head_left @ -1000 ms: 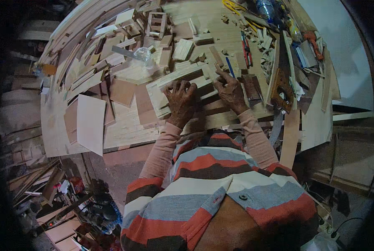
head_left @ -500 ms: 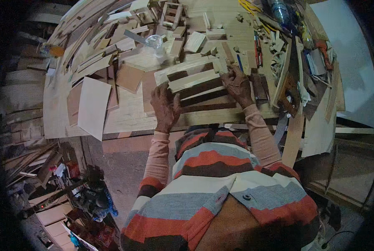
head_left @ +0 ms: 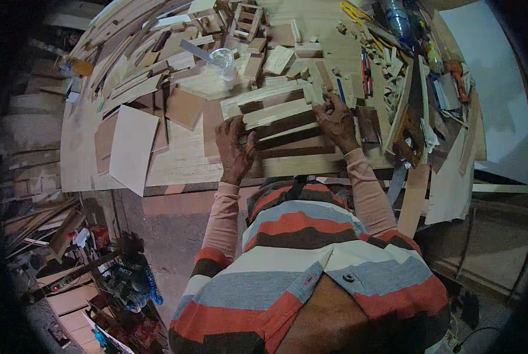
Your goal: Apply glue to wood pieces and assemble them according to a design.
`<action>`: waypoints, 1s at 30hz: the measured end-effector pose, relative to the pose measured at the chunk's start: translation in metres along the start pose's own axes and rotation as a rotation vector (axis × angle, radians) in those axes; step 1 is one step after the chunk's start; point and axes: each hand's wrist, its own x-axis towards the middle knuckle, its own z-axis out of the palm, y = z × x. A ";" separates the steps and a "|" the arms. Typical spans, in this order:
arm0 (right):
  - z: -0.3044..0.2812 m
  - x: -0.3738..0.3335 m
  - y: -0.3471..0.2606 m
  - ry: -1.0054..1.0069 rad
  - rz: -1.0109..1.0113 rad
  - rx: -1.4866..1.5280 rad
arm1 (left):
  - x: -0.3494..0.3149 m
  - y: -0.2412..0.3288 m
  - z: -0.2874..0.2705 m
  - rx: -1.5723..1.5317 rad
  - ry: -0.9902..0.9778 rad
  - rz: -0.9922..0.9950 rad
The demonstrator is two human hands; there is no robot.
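Near the front edge of the workbench, I hold a small wooden frame (head_left: 278, 119) of pale slats with dark gaps between them. My left hand (head_left: 235, 147) grips its left end, thumb on the near side and fingers bent over the top. At the right end my right hand (head_left: 336, 122) pinches a corner, its fingers bent around the wood. The frame lies slightly tilted, its right end farther from me. Its underside and the inner fingertips are hidden. Brown board pieces (head_left: 212, 128) lie beside my left hand, and a blue pencil (head_left: 340, 89) lies just beyond my right.
A clear plastic cup (head_left: 222, 61) with a flat metal blade stands beyond the frame. Offcuts (head_left: 278, 59) and a small slatted frame (head_left: 246, 22) lie farther back. To the right are a handsaw (head_left: 409, 141), red pens (head_left: 366, 74) and a plastic bottle (head_left: 397, 23). A pale panel (head_left: 134, 147) overhangs the left front edge.
Both hands keep their grip on the wooden frame, which shows hardly any movement. The whole view has shifted slightly.
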 end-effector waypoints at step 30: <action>0.001 -0.001 -0.011 0.018 -0.008 -0.047 | 0.001 0.006 0.000 -0.052 0.114 0.004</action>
